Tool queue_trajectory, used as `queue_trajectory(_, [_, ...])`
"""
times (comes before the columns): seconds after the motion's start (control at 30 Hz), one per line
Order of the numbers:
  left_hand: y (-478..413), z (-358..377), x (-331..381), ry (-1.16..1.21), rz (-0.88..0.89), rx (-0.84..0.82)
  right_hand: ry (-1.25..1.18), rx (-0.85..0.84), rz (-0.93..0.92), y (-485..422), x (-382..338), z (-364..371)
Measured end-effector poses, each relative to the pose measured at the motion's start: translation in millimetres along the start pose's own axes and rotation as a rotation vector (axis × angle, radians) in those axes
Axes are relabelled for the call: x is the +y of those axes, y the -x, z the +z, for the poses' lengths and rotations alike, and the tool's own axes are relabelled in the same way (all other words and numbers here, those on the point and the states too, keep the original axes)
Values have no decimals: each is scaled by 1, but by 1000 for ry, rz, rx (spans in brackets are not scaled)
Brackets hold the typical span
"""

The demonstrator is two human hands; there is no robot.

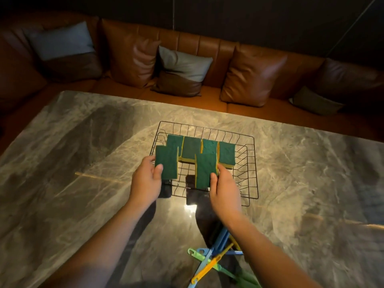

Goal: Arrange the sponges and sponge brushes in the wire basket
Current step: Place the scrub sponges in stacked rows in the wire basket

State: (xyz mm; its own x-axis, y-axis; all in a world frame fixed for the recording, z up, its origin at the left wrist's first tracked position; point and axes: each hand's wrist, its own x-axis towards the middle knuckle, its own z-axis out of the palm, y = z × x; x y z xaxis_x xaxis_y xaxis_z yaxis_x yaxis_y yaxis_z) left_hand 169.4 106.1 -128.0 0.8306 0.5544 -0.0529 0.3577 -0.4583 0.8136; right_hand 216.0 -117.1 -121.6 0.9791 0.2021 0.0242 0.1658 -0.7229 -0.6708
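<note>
Head view is showing each hand gripping a green scouring sponge over the wire basket (pixel 252 167): left hand (pixel 146 181) grasping one (pixel 166 162), right hand (pixel 224 189) another (pixel 205 170), likely starting a second row beside four laid sponges (pixel 192 149). Sponge brushes (pixel 216 258) are waiting on the marble surface (pixel 83 142).

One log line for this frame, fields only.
left hand: holds sponge | right hand: holds sponge | wire basket: four sponges in back row | sponge brushes: on table
</note>
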Motion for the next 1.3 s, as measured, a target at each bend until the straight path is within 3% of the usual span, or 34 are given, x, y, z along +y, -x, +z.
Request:
queue_trajectory(0.27, [-112,47,19,-156,-20,-133,38,8,119,-85,-6,20])
queue_trajectory(0.57, [-135,57,-5,-504,118,-32,73,-40,142,-125,-7,51])
queue_trajectory(0.7, [-124,61,-13,-461,135,40,89,-62,130,-134,-9,66])
queue_trajectory(0.83, [-124,65,-15,-354,71,-41,74,-82,163,-140,-11,77])
queue_trajectory(1.3, [-124,64,-22,-499,127,-93,-39,-135,182,-145,-10,86])
